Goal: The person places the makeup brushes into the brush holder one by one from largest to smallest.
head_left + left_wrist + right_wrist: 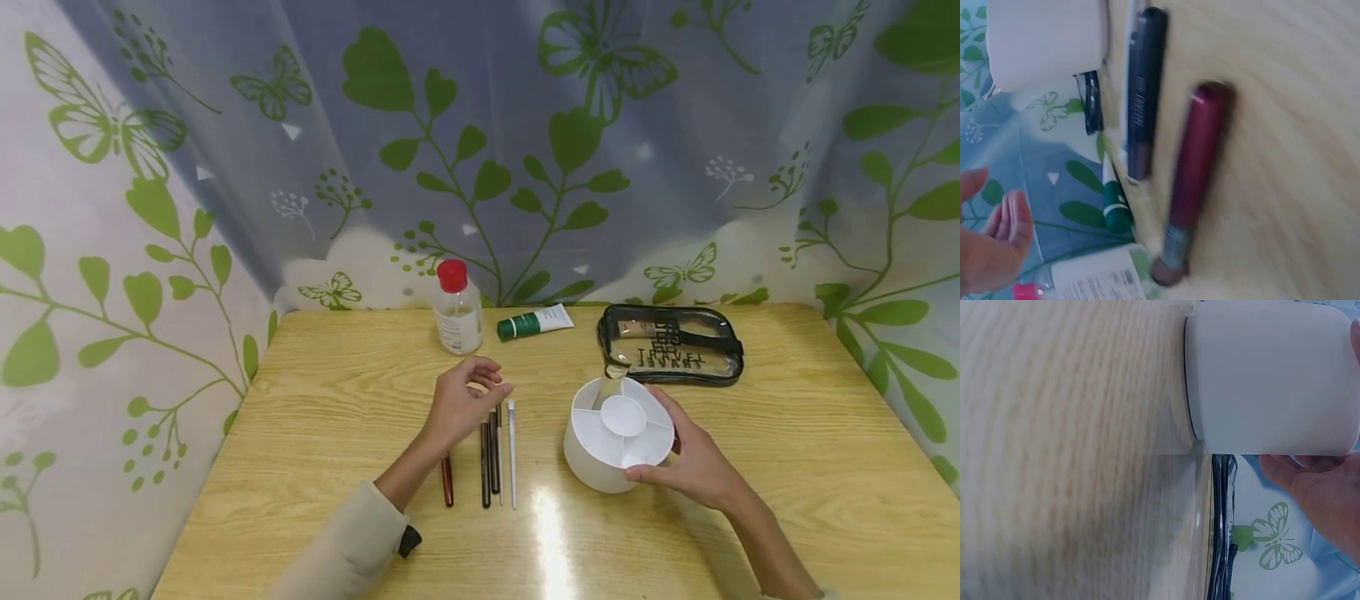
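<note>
My right hand [693, 458] grips the side of a round white divided organizer [583, 454], thumb at its near rim and fingers on the far right side. One slim item with a shiny gold-toned top [615, 373] stands in a rear compartment. My left hand [461, 400] hovers over the far ends of several makeup brushes, fingers loosely bent and nothing held. These are a red-handled brush [1200, 150], dark-handled brushes [1147, 94], a thin brush and a white-handled brush [513, 458]. In the head view the left hand and forearm cover part of the red one.
Behind the left hand stands a clear bottle with a red cap [459, 321]. A green and white tube [536, 322] lies beside it. The clear black-edged travel pouch [671, 346] lies behind the organizer. A patterned curtain [480, 167] borders the wooden table [300, 433].
</note>
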Demonstrator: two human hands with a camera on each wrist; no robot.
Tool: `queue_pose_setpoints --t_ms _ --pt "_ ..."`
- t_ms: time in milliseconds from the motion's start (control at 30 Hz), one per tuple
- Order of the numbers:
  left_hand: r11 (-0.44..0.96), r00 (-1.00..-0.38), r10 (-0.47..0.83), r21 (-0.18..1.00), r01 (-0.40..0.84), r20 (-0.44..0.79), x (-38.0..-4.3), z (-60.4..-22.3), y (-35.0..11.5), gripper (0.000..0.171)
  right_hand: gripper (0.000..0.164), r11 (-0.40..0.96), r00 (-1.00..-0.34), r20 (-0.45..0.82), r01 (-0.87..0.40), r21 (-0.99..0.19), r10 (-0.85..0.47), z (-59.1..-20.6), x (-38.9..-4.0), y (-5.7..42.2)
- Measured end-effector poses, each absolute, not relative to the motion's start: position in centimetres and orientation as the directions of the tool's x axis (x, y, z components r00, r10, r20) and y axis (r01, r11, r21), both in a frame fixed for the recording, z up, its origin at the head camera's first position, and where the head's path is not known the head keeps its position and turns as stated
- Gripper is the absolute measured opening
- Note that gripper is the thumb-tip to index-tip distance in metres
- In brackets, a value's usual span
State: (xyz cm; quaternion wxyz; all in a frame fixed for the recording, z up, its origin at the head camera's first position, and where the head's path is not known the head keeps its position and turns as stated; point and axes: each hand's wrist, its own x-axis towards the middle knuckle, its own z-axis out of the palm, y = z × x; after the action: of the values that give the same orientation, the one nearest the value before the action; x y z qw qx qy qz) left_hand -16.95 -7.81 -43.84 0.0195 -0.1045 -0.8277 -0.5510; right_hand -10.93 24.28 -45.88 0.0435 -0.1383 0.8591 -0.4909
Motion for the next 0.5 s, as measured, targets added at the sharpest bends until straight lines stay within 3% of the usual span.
queue_pose_setpoints --t_ms 500 --pt "0.576 -0.998 -0.052 0.817 -0.014 0.020 -16.1 -46.7 -13.6 0.024 0.104 0.446 -0.950 0.093 -0.224 -0.867 -0.297 -46.2 -11.0 24.5"
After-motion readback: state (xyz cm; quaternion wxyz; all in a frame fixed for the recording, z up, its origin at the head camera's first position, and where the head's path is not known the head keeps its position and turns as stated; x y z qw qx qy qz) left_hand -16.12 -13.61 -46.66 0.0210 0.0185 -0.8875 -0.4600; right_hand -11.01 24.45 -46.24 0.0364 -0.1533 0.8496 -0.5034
